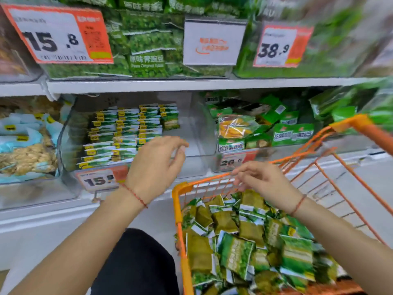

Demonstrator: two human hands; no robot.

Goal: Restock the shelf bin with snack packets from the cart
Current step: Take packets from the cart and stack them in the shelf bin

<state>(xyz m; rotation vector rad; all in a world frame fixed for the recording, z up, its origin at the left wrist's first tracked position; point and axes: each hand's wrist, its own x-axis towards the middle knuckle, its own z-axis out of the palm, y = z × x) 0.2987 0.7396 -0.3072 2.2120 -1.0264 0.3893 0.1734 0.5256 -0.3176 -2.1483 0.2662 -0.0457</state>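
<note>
Head view: the clear shelf bin (197, 124) holds stacked green snack packets (127, 133) in its left part. Just in front of the bin, the left hand (155, 165) hovers with fingers loosely curled, holding nothing. Right of and below the bin, the orange cart (180, 209) is heaped with loose packets (244, 248); above them the right hand (265, 184) hangs empty, fingers relaxed by the cart's rim.
</note>
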